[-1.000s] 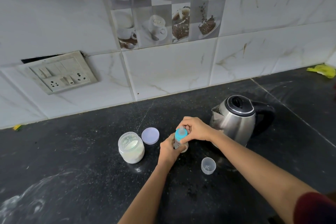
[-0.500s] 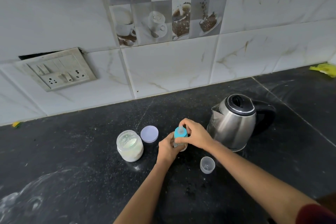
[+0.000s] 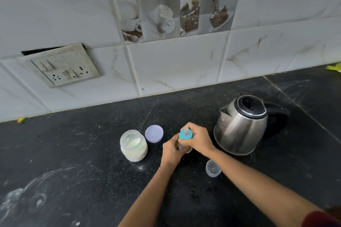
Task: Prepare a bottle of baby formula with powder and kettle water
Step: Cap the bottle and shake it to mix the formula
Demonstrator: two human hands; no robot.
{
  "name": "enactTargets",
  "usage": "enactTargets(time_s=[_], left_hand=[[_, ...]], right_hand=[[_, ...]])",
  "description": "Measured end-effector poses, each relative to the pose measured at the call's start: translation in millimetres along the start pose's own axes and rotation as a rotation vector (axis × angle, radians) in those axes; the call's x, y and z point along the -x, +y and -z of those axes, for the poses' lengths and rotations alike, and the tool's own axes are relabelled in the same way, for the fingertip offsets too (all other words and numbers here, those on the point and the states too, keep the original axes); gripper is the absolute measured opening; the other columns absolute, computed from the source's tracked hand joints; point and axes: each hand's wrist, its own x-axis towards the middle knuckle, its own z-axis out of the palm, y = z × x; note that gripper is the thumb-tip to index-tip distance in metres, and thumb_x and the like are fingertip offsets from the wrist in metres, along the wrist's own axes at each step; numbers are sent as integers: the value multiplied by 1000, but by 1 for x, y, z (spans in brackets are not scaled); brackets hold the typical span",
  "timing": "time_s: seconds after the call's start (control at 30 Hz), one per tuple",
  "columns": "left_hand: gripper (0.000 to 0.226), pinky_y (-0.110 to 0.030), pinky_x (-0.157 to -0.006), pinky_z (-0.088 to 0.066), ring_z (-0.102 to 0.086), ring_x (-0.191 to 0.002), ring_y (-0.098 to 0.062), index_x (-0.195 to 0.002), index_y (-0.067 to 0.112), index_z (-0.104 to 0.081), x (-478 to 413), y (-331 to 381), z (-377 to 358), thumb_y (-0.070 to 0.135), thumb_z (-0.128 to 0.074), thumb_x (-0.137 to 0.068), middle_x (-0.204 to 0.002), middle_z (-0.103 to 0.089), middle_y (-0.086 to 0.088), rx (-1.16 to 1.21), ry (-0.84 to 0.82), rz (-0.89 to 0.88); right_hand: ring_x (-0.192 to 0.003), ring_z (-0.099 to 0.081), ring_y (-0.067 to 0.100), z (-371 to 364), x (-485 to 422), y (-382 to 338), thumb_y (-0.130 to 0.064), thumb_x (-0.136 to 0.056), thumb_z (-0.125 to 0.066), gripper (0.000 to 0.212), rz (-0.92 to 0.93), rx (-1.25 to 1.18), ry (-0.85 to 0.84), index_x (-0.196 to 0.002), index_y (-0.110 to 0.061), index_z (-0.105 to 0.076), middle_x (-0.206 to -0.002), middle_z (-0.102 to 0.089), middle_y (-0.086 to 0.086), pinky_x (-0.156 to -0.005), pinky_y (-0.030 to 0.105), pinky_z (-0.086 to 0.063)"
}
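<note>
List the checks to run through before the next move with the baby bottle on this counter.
1. Left hand grips the clear baby bottle by its body: ok.
2. Right hand grips the teal screw collar: ok.
3. Collar fully tight: cannot tell.
4. Powder and water inside: cannot tell, the hands hide it.
5. Clear plastic powder jar closed: not ok; its round lilac lid lies beside it.
6. Steel kettle with black lid upright, lid shut: ok.
</note>
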Motion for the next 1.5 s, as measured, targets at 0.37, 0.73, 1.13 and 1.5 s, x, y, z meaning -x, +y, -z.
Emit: enactTargets(time_s=[0.37,0.73,1.13,1.5], left_hand=[[31,-6,-65,-43,-60,-76,7,-108,26,-61,11,7,-10,19,-71,-79,-85,-66,14,-14,145,38],[34,-8,-63,-44,-60,-79,1,-105,30,-56,12,13,-6,24,-75,-77,-87,-63,14,-24,97,64],[68,-37,-107,-40,-53,-122,-12,-136,18,-47,10,6,-9,15,-79,-75,-134,-56,2,93,56,120],[68,-35,-108,-38,-52,-123,-15,-137,15,-45,11,9,-7,11,-76,-77,-136,-54,-2,106,46,140]], right_hand=[[-92,-64,10,-42,20,-19,-30,-74,-82,33,-206,10,457,-100,-20,-64,-96,-70,-7,-72,20,-49],[-91,-64,7,-19,24,-22,-48,-74,-79,46,-216,-8,252,-108,-25,-60,-95,-67,-11,-74,28,-56],[-126,-48,31,32,78,-20,-46,-76,-78,85,-429,958,-560,-145,-17,-37,-142,-41,9,-97,41,-48],[-90,-58,7,83,55,-52,-26,-80,-73,35,-196,93,-74,-110,-26,-55,-103,-60,-6,-70,23,-44]])
